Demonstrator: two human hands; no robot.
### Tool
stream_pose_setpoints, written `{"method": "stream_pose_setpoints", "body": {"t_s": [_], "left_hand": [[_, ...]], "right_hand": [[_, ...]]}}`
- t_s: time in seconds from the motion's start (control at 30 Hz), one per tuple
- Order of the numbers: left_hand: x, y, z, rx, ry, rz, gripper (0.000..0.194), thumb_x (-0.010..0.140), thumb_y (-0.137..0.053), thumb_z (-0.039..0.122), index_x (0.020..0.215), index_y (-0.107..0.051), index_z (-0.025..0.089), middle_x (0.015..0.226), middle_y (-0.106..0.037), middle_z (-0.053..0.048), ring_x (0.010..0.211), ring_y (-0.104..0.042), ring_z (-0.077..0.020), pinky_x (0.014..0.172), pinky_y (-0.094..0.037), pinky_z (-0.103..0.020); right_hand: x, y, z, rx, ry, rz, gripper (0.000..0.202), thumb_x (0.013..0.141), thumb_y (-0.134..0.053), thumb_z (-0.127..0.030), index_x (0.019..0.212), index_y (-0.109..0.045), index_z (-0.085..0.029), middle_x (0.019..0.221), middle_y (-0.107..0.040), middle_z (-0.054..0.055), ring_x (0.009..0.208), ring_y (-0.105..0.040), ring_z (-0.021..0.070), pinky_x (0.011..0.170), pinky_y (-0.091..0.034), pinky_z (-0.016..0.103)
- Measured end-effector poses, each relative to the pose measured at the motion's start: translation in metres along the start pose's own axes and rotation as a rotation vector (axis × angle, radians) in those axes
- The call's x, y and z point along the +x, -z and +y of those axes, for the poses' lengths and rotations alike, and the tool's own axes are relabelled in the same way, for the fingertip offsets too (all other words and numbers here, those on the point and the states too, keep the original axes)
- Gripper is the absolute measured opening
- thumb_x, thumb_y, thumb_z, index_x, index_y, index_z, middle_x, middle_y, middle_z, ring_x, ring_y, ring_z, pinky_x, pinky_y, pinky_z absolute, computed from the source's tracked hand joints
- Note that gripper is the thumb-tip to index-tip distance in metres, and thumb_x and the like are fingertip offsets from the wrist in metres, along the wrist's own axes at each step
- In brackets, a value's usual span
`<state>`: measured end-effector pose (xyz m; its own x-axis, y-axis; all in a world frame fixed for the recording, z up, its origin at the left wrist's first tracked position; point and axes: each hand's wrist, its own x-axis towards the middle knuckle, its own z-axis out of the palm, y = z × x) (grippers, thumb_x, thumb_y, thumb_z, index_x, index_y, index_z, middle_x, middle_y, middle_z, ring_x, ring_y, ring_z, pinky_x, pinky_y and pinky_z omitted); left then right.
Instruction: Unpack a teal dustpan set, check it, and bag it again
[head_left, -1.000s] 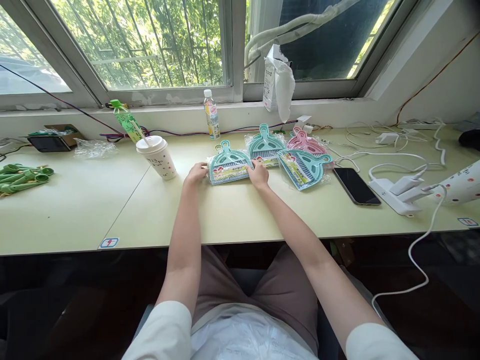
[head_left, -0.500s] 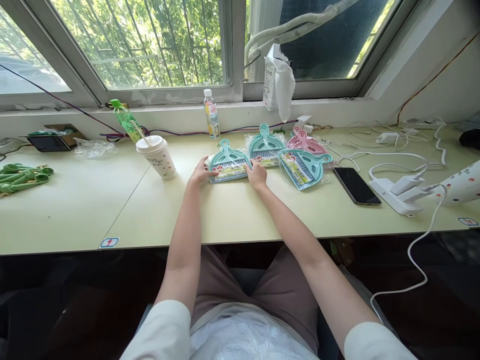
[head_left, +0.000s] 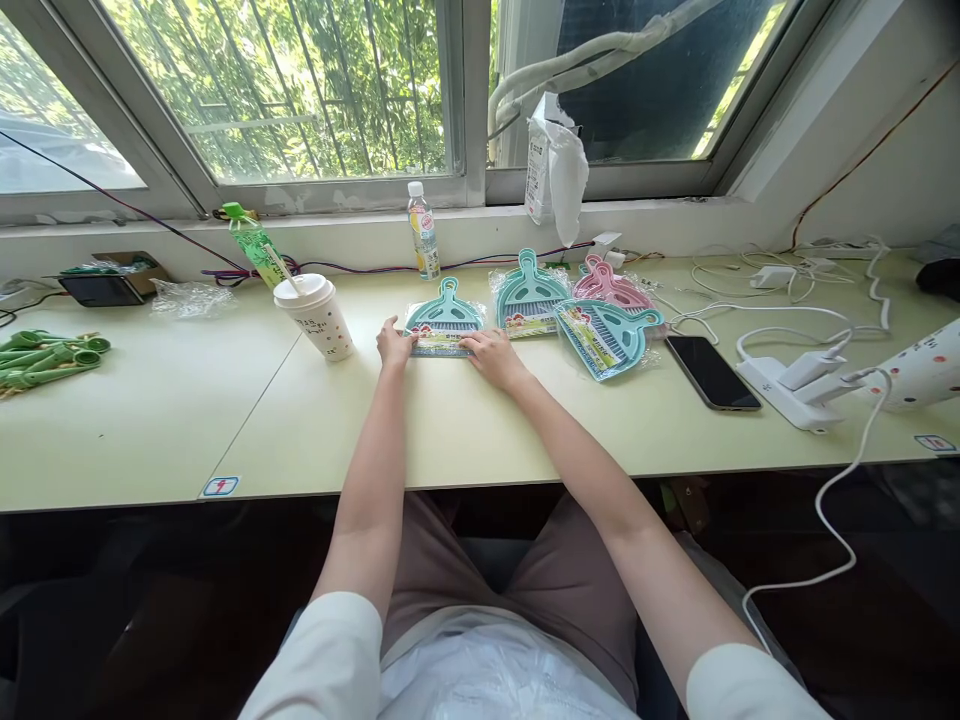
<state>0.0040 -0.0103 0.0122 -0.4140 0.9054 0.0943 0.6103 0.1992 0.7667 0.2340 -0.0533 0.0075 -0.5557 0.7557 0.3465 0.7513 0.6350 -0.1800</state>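
Note:
A mint-green mini dustpan and brush set [head_left: 448, 318] in clear plastic lies on the table in front of me, handle pointing to the window. At its lower left corner is my left hand [head_left: 394, 343], thumb touching the wrapper and fingers apart beside it. My right hand [head_left: 495, 358] rests with stretched fingers on the lower right edge of the pack. Just to the right lie another green dustpan set [head_left: 529, 290], a pink dustpan set [head_left: 611, 282] partly covered, and a tilted green dustpan set [head_left: 609, 335] on top of it.
A lidded paper cup [head_left: 319, 325] with a straw, a green-capped bottle [head_left: 255, 245] and a small clear bottle [head_left: 424, 235] stand leftward and behind. Rightward lie a phone [head_left: 712, 372] and a power strip [head_left: 787, 385] with cables. Green bundled items [head_left: 52, 358] lie far left.
The dustpan set between my hands has shifted slightly left and lies flatter. My right hand has moved left with it, its fingers now stretched out; my left hand's fingers have come off the pack.

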Motion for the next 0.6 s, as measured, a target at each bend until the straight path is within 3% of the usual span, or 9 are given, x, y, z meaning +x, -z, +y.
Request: {"method": "stream_pose_setpoints", "body": {"t_s": [0.17,0.27,0.33,0.47,0.6], "left_hand": [[-0.014,-0.003,0.008,0.106,-0.095,0.078,0.063,0.083,-0.065,0.021,0.144,-0.049,0.017,0.129,-0.064,-0.016,0.125,-0.054,-0.0307,0.107,-0.04,-0.042],[-0.026,-0.009,0.017,0.226,-0.309,0.187,0.05,0.088,-0.054,0.014,0.137,-0.058,0.023,0.146,-0.049,-0.014,0.137,-0.039,-0.0342,0.112,-0.033,-0.05],[-0.032,-0.015,0.022,0.276,-0.505,0.114,0.042,0.09,-0.045,0.009,0.121,-0.07,0.024,0.146,-0.05,-0.01,0.138,-0.036,-0.0332,0.114,-0.029,-0.05],[-0.04,-0.03,0.03,0.335,-0.763,-0.198,0.04,0.091,-0.04,0.008,0.1,-0.077,0.02,0.117,-0.065,-0.013,0.125,-0.048,-0.0302,0.112,-0.033,-0.047],[-0.046,-0.038,0.034,0.44,-0.808,-0.215,0.038,0.093,-0.041,0.015,0.107,-0.076,0.019,0.121,-0.063,-0.013,0.117,-0.055,-0.0294,0.101,-0.042,-0.042]], "right_hand": [[-0.002,-0.001,0.0,-0.137,-0.056,0.081,0.034,0.096,-0.048,-0.018,0.126,-0.063,-0.021,0.136,-0.06,0.011,0.136,-0.045,0.0298,0.12,-0.006,0.065],[-0.002,0.001,0.003,-0.2,-0.109,0.103,0.033,0.095,-0.048,-0.018,0.123,-0.066,-0.02,0.139,-0.058,0.013,0.139,-0.04,0.0319,0.119,0.0,0.069],[-0.002,0.001,0.004,-0.212,-0.131,0.105,0.035,0.095,-0.046,-0.017,0.122,-0.067,-0.019,0.14,-0.057,0.014,0.139,-0.04,0.0319,0.119,0.002,0.07],[-0.001,-0.002,0.005,-0.196,-0.159,0.099,0.039,0.095,-0.04,-0.016,0.124,-0.066,-0.018,0.141,-0.057,0.014,0.139,-0.039,0.0314,0.119,0.002,0.071],[-0.001,-0.005,0.006,-0.16,-0.196,0.092,0.041,0.094,-0.04,-0.016,0.128,-0.064,-0.019,0.147,-0.052,0.013,0.143,-0.035,0.0305,0.119,0.003,0.07]]}}
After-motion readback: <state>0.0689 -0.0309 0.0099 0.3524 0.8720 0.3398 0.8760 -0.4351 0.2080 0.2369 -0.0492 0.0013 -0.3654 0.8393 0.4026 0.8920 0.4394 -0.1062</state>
